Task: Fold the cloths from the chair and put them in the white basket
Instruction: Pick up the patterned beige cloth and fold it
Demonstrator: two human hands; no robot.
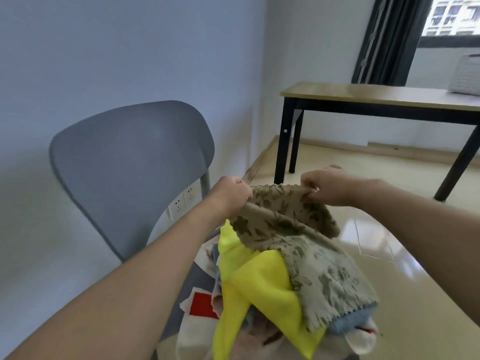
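A beige cloth with a dark leaf print (306, 245) hangs between my two hands above the pile on the grey chair (130, 157). My left hand (231, 194) pinches its left top corner and my right hand (330, 187) pinches the right one. Below it lies a bright yellow cloth (257, 289) on top of several other cloths, among them a white one with a red patch (202, 306) and a blue one (350, 320). The white basket (466, 74) stands on the table at the far right, cut off by the frame edge.
A wooden table with black legs (363, 97) stands to the right, beyond the chair. Wall sockets (183, 201) sit low on the wall behind the chair. A dark curtain (387, 40) hangs beside the window. Glossy tiled floor (389, 242) lies between chair and table.
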